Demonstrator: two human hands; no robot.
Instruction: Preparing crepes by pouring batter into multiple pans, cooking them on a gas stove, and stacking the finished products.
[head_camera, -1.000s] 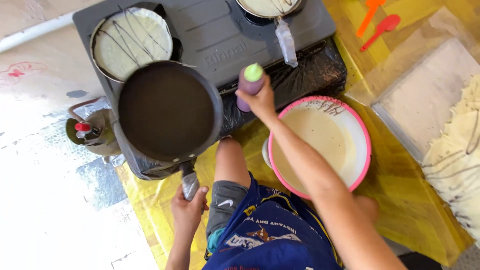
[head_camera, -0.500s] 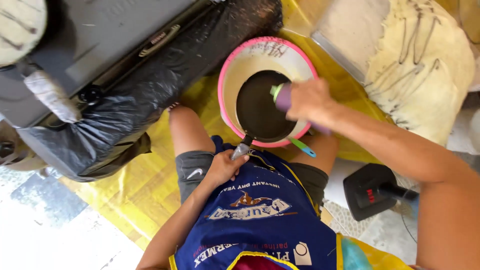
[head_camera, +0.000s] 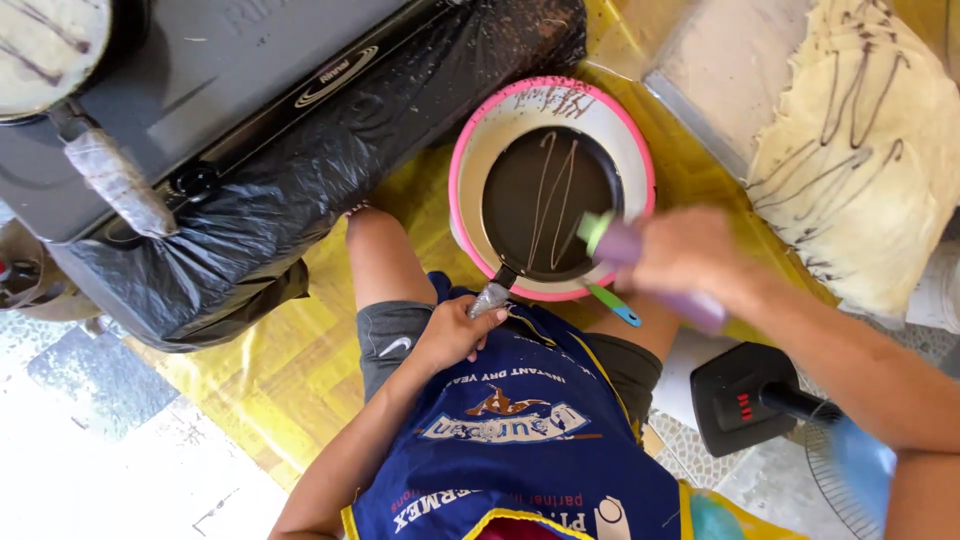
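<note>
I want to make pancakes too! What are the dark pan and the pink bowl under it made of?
The pan looks like metal with a dark, matte non-stick coating; its handle, held by the left hand, is wrapped in shiny foil. The bowl seems to be plastic: bright pink rim, smooth pale inside.

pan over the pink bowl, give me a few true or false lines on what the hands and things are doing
1. The left hand holds the pan by its handle. True.
2. The pan sits on the stove. False: it is over the pink-rimmed bowl.
3. The right hand holds a purple squeeze bottle with a green tip. True.
4. The pan's surface is bare. False: thin pale lines cross it.
5. Stacked crepes lie at the right. True.
</note>
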